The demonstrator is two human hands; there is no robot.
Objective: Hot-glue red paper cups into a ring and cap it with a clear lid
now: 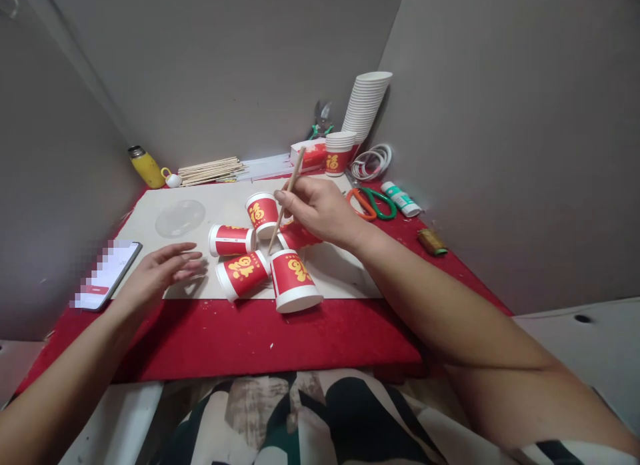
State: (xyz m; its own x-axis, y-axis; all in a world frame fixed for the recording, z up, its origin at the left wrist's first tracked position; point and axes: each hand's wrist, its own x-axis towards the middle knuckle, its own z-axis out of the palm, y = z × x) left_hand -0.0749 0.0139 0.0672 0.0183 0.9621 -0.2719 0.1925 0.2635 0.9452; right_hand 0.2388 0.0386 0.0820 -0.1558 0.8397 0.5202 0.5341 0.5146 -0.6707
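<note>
While the right hand [320, 208] pinches a thin wooden stick [296, 168] between thumb and fingertips, the stick slants down so its lower tip lands right in the middle of a cluster of red paper cups [294, 278]. Those cups lie on their sides on a beige board [225, 195] in a rough fan, bases pointing inward and rims outward, touching each other; one is partly hidden under the right hand.

The left hand [165, 268] is open, palm down, fingers loosely spread and holding nothing, just left of the cups at the board's edge. Can't tell if it's actually resting on the board.

Other stuff on the red-covered desk [260, 338]: a clear plastic lid [180, 217] on the board's left part, a phone [107, 273] off to the left, a yellow bottle [145, 166] and a bundle of sticks [210, 170] at the back, a tall leaning stack of white cups [365, 105], scissors [373, 202] and a glue tube [400, 198] on the right.
</note>
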